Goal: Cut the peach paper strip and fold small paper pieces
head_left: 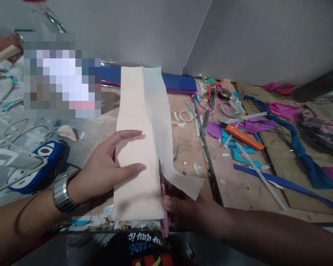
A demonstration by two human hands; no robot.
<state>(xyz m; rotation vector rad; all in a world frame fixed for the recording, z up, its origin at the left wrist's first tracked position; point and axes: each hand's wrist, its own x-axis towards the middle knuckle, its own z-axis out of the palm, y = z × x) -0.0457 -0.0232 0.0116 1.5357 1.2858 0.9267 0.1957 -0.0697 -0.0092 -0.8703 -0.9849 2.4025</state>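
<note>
A long cream sheet (133,122), thin like paper or cloth, is slit lengthwise and lies toward me. My left hand (108,162) holds it from the left side, thumb and index finger apart on top; the other fingers are hidden, seemingly beneath. My right hand (191,210) is closed around pink-handled scissors (164,218), whose blades point away from me along the slit. The cut strip (162,125) hangs off to the right, its near end curling over my right hand. Part of the right hand's fingers is hidden under the strip.
An orange utility knife (244,136), a tape roll (186,116) and blue ribbon (288,184) lie on the right. On the left sit a blue glue-gun-like tool (52,151) and a grey cable (19,129). A blue flat case (180,83) stands behind. Scraps line the table edge.
</note>
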